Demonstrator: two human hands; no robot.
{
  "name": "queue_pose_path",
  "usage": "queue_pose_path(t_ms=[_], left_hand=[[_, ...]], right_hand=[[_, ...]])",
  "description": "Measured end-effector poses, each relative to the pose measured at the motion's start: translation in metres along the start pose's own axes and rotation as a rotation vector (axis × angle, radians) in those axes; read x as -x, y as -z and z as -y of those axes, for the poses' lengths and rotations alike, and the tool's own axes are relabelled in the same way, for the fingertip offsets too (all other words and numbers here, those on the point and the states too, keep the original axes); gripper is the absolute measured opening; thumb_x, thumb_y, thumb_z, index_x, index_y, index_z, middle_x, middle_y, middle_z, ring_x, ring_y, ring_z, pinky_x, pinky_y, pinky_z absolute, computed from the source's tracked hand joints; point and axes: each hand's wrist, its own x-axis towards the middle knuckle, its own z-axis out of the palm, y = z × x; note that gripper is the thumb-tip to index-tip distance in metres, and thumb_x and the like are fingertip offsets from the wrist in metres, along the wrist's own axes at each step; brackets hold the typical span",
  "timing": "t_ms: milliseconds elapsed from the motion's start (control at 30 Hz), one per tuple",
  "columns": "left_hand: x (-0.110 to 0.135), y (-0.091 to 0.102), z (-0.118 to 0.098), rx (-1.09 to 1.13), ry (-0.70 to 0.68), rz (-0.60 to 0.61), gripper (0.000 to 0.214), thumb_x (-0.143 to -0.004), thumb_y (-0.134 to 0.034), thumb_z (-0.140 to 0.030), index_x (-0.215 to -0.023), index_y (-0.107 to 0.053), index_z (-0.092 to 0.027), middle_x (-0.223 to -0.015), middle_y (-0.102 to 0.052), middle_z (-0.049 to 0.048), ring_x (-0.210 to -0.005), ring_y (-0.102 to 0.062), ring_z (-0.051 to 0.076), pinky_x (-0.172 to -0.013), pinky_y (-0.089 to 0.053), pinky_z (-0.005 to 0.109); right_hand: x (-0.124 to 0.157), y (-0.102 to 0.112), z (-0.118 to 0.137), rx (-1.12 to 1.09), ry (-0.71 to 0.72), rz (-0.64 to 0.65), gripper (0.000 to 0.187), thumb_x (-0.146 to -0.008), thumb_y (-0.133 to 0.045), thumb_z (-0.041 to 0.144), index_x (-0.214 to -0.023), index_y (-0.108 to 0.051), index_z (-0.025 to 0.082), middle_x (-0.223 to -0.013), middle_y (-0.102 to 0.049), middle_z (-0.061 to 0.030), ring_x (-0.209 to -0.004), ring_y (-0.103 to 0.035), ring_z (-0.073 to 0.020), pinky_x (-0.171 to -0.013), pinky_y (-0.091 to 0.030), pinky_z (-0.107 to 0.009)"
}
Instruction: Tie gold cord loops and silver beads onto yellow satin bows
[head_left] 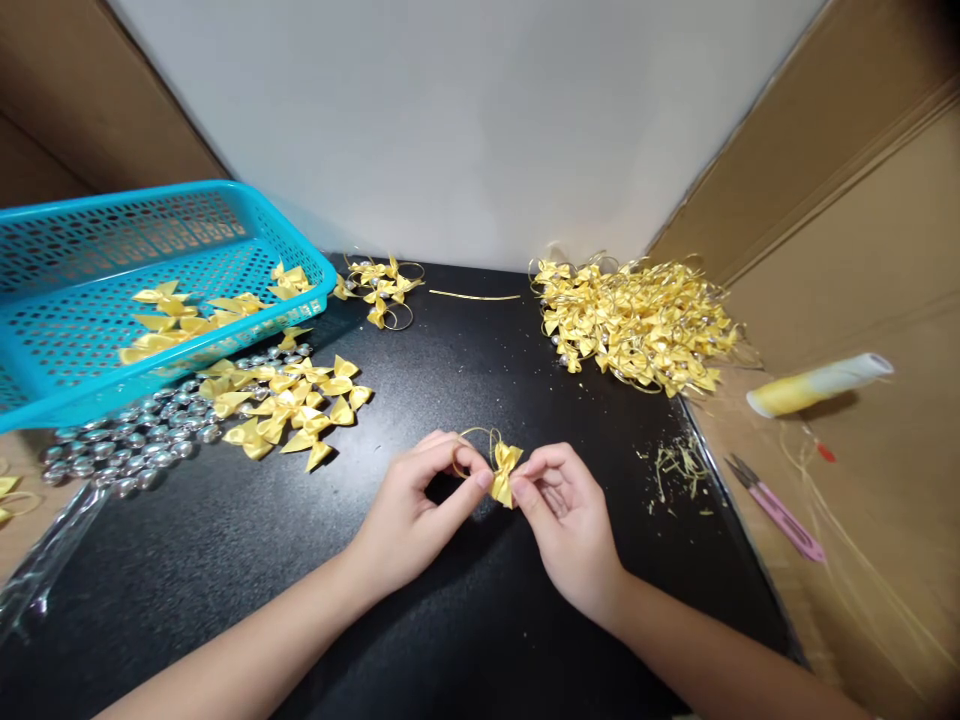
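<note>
A yellow satin bow (pixel 505 474) is held between my two hands above the black table. My left hand (pixel 420 505) pinches its left side with thumb and forefinger, and a loop of thin gold cord (pixel 474 432) rises from it around those fingers. On the bow's right edge, my right hand (pixel 564 520) closes thumb and forefinger in a pinch. Loose yellow bows (pixel 296 405) lie to the left of my hands. Farther right sits a big heap of bows with gold cord loops and silver beads (pixel 637 320).
A turquoise basket (pixel 255 215) with bows stands at the left, beside silver beads (pixel 142 440). Near the wall lie looped bows (pixel 386 285) and a gold cord strip (pixel 474 295). At right are cord scraps (pixel 679 465), pink thread snips (pixel 784 520) and a yellow-white spool (pixel 821 385).
</note>
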Motion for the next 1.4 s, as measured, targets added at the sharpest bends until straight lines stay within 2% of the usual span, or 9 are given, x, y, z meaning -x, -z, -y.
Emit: queue_pose_path(t_ms=[333,500,700,933,1400], left_hand=[[0.0014,-0.0027,0.0014,0.005,0.034,-0.04,0.018,-0.09,-0.058,-0.025,-0.073,-0.063,-0.018,-0.071,-0.064,0.0007,-0.07,-0.058,0.015,-0.067,-0.044,0.027],[0.001,-0.0022,-0.0005,-0.004,0.04,-0.042,0.019,-0.09,-0.058,-0.026,-0.073,-0.063,-0.018,-0.07,-0.064,0.0013,-0.069,-0.059,0.015,-0.066,-0.045,0.027],[0.0017,-0.0032,-0.0018,-0.057,-0.059,-0.067,0.016,-0.088,-0.06,-0.021,-0.073,-0.064,-0.018,-0.068,-0.065,0.0008,-0.066,-0.06,0.014,-0.064,-0.046,0.026],[0.0026,-0.0032,-0.0012,-0.149,-0.177,-0.11,0.014,-0.087,-0.061,-0.014,-0.073,-0.062,-0.019,-0.067,-0.064,-0.0015,-0.065,-0.058,0.012,-0.065,-0.044,0.024],[0.0024,-0.0045,-0.0016,-0.165,-0.195,-0.128,0.014,-0.087,-0.061,-0.013,-0.074,-0.063,-0.019,-0.068,-0.064,-0.0024,-0.064,-0.057,0.012,-0.064,-0.044,0.025]], right_hand=[[0.0022,0.001,0.0003,0.01,-0.015,-0.043,0.009,-0.087,-0.061,0.018,-0.082,-0.055,0.022,-0.069,-0.063,0.0026,-0.064,-0.067,-0.0115,-0.063,-0.055,-0.021],[0.0026,-0.0012,0.001,0.023,0.027,-0.08,0.009,-0.085,-0.062,0.017,-0.081,-0.055,0.021,-0.069,-0.062,0.0031,-0.061,-0.068,-0.0117,-0.061,-0.057,-0.021],[0.0036,-0.002,0.0044,0.135,0.076,-0.114,0.012,-0.082,-0.063,0.016,-0.077,-0.054,0.021,-0.066,-0.059,0.0031,-0.059,-0.065,-0.012,-0.059,-0.055,-0.023],[0.0027,-0.0024,0.0076,0.153,0.106,-0.113,0.015,-0.081,-0.063,0.013,-0.075,-0.053,0.021,-0.064,-0.06,0.0034,-0.058,-0.065,-0.0114,-0.057,-0.053,-0.021],[0.0032,-0.0019,0.0036,0.145,0.108,-0.111,0.013,-0.083,-0.063,0.016,-0.077,-0.054,0.022,-0.065,-0.062,0.0023,-0.06,-0.068,-0.0135,-0.059,-0.056,-0.024]])
